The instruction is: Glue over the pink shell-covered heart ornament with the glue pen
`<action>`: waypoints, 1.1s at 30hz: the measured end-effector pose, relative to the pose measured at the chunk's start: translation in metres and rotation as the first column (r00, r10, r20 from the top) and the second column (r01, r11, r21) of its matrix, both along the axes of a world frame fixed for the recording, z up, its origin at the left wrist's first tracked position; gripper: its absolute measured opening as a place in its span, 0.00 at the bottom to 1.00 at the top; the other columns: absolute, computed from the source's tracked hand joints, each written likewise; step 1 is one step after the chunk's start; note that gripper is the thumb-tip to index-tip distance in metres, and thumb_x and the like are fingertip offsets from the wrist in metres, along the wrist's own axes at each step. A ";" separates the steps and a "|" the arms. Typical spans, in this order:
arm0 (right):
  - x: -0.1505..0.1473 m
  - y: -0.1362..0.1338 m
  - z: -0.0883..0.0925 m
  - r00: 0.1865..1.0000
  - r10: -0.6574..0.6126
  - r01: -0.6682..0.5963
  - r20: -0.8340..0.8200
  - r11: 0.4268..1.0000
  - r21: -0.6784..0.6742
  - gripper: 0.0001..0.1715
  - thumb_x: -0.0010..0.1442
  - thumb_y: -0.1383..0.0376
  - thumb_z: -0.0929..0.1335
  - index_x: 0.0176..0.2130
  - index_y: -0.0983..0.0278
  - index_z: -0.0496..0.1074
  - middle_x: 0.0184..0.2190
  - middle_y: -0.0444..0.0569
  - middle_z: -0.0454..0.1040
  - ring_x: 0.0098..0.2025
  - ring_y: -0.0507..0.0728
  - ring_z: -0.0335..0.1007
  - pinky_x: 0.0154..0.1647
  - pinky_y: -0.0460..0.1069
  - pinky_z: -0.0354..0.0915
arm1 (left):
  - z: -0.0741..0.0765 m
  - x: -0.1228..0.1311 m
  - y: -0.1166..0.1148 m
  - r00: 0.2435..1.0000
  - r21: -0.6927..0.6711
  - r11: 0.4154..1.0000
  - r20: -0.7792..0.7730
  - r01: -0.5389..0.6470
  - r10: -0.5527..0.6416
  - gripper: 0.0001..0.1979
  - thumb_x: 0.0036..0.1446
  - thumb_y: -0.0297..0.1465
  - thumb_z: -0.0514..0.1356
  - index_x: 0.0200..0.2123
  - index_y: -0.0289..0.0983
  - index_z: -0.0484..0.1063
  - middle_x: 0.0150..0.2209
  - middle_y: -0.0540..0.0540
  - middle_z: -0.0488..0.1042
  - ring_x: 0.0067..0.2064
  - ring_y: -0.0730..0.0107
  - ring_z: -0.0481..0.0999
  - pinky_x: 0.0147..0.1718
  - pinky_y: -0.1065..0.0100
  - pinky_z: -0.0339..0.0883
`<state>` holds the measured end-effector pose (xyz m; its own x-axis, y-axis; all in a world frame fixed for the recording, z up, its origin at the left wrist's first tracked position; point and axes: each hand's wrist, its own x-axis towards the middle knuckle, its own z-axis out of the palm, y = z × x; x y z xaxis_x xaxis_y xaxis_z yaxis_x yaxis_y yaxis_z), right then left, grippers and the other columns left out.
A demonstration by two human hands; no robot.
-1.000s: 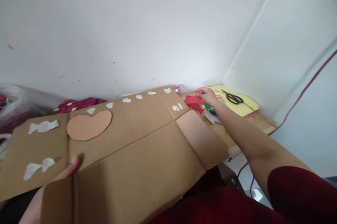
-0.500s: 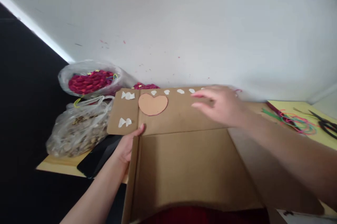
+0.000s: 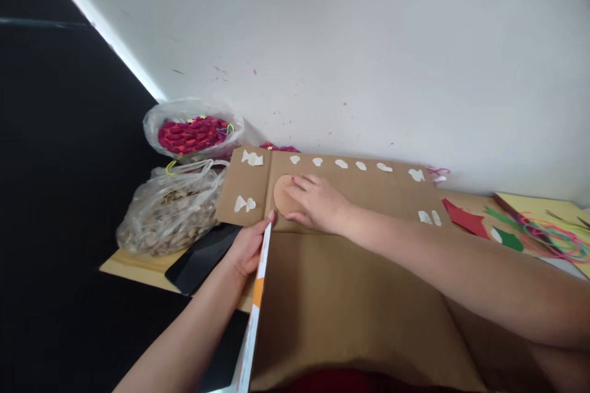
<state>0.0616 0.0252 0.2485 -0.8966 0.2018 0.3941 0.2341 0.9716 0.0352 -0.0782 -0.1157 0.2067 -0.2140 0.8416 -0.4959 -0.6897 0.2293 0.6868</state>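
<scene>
An unfolded cardboard box (image 3: 359, 294) stands in front of me, its far flap (image 3: 373, 193) spread out with torn white paper patches along it. My left hand (image 3: 251, 244) grips the box at its left corner, thumb on the flap's inner side and fingers behind. A heart-shaped cardboard cutout (image 3: 283, 194) lies at the left part of the flap. My right hand (image 3: 318, 201) rests on this cutout with fingers stretched over it and thumb apart near its lower edge, covering its right side.
Left of the box are a clear bag of small brownish pieces (image 3: 168, 214), a bag with dark pink braided items (image 3: 196, 134) and a black phone-like slab (image 3: 200, 258). To the right lie red paper (image 3: 465, 219), green paper (image 3: 509, 240) and coloured cords (image 3: 557, 236). A white wall (image 3: 345, 42) rises behind.
My right hand has moved left and down from above the flap onto the heart cutout. The left hand keeps hold of the box, whose left side panel has tilted, showing a printed face.
</scene>
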 end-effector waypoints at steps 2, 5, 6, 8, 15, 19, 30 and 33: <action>0.003 0.000 -0.009 1.000 -0.006 0.007 0.012 0.999 -0.052 0.38 0.63 0.50 0.70 0.63 0.69 0.69 0.64 0.67 0.68 0.67 0.74 0.62 0.66 0.66 0.64 | -0.001 -0.001 0.001 1.000 0.004 1.000 0.029 0.006 -0.006 0.23 0.68 0.36 0.56 0.56 0.24 0.74 0.36 0.29 0.83 0.30 0.49 0.84 0.33 0.53 0.81; 0.010 -0.001 -0.018 0.999 0.017 -0.012 0.044 0.993 -0.119 0.42 0.61 0.48 0.71 0.65 0.69 0.67 0.67 0.68 0.64 0.72 0.75 0.55 0.68 0.66 0.61 | -0.001 -0.002 0.002 0.998 0.032 0.999 0.056 0.002 -0.004 0.22 0.68 0.35 0.56 0.57 0.23 0.73 0.36 0.29 0.83 0.30 0.53 0.85 0.35 0.55 0.81; 0.012 -0.001 -0.018 0.998 0.031 -0.024 0.054 0.992 -0.126 0.44 0.60 0.47 0.71 0.66 0.69 0.66 0.68 0.68 0.63 0.73 0.75 0.53 0.69 0.66 0.61 | -0.002 -0.002 0.002 0.998 0.037 0.999 0.059 0.003 -0.006 0.22 0.69 0.34 0.56 0.56 0.23 0.73 0.36 0.29 0.83 0.31 0.53 0.85 0.35 0.56 0.81; 0.015 0.000 -0.016 0.996 0.054 -0.047 0.069 0.993 -0.106 0.43 0.61 0.49 0.72 0.66 0.69 0.65 0.68 0.68 0.62 0.73 0.75 0.52 0.69 0.66 0.61 | -0.003 -0.002 0.002 0.998 0.046 0.999 0.061 0.010 -0.013 0.21 0.69 0.33 0.55 0.56 0.22 0.74 0.36 0.29 0.83 0.32 0.52 0.85 0.36 0.56 0.81; 0.013 -0.003 0.007 0.995 -0.020 0.011 0.101 0.996 0.093 0.20 0.70 0.63 0.64 0.56 0.65 0.75 0.54 0.61 0.75 0.56 0.69 0.69 0.54 0.64 0.70 | -0.005 -0.002 0.003 0.999 0.073 0.997 0.038 -0.014 0.011 0.19 0.66 0.30 0.59 0.54 0.23 0.75 0.34 0.31 0.83 0.33 0.52 0.85 0.35 0.58 0.81; 0.017 -0.021 0.002 0.995 -0.042 0.041 0.088 0.999 0.016 0.21 0.70 0.60 0.64 0.55 0.68 0.75 0.49 0.60 0.77 0.49 0.65 0.69 0.50 0.60 0.72 | -0.001 0.002 0.003 0.998 0.048 0.997 -0.013 -0.066 0.067 0.17 0.68 0.30 0.57 0.53 0.24 0.76 0.32 0.33 0.83 0.27 0.56 0.84 0.30 0.62 0.80; 0.017 -0.011 -0.001 0.995 0.090 -0.087 -0.030 0.991 0.106 0.22 0.67 0.61 0.67 0.56 0.70 0.74 0.54 0.66 0.75 0.62 0.69 0.67 0.63 0.66 0.67 | 0.000 0.006 0.001 0.980 0.185 0.971 -0.104 -0.151 0.172 0.15 0.64 0.25 0.61 0.53 0.30 0.77 0.36 0.37 0.84 0.32 0.60 0.85 0.35 0.63 0.81; 0.008 0.003 0.011 0.993 0.085 -0.074 -0.077 0.988 0.133 0.20 0.66 0.62 0.68 0.55 0.67 0.76 0.56 0.64 0.75 0.64 0.69 0.66 0.66 0.66 0.65 | -0.003 0.004 0.001 0.974 0.200 0.968 -0.139 -0.149 0.179 0.14 0.62 0.24 0.63 0.50 0.29 0.78 0.37 0.36 0.84 0.34 0.57 0.85 0.36 0.61 0.81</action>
